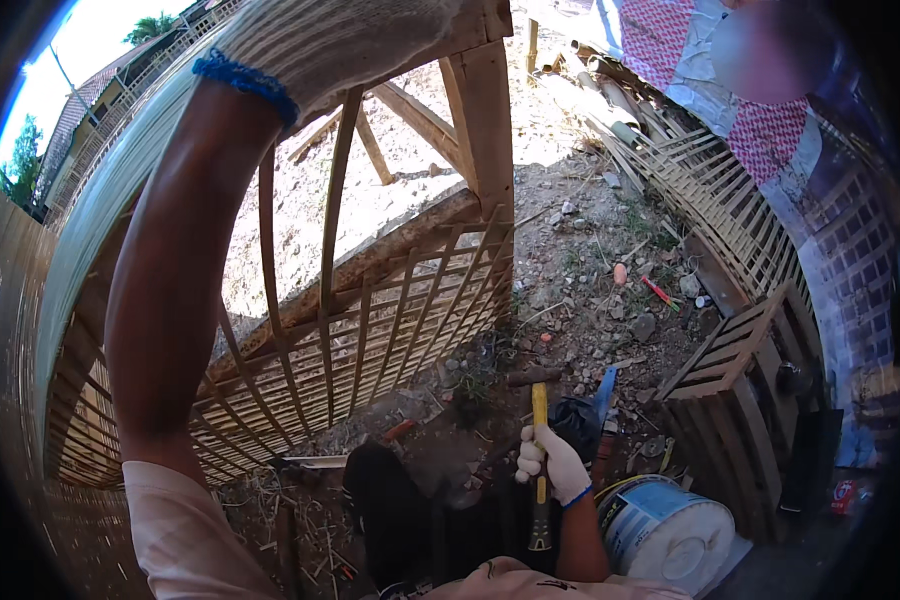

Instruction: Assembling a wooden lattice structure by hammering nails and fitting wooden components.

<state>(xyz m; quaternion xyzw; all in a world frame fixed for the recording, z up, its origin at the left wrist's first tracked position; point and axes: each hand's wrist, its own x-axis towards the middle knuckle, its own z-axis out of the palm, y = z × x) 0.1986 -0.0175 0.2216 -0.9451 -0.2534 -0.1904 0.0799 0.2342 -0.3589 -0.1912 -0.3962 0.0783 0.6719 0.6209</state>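
In a white knitted glove, my right hand (553, 465) is closed round the yellow-and-black handle of a hammer (540, 405), its dark metal head up. My left arm reaches up across the view. The left hand (355, 45), in a whitish glove with a blue cuff, lies at the top beside the wooden frame's corner; its fingers cannot be made out. Beneath that arm stands a slatted bamboo panel (370, 340), joined to a thick wooden post (482, 130).
A white-and-blue bucket (670, 530) lies beside my right forearm. Beyond it stands a slatted wooden crate (735, 400). More bamboo lattice (720, 190) leans at the right, near red-checked cloth (660, 45). Stones and a red-handled tool (658, 292) lie on the dirt.
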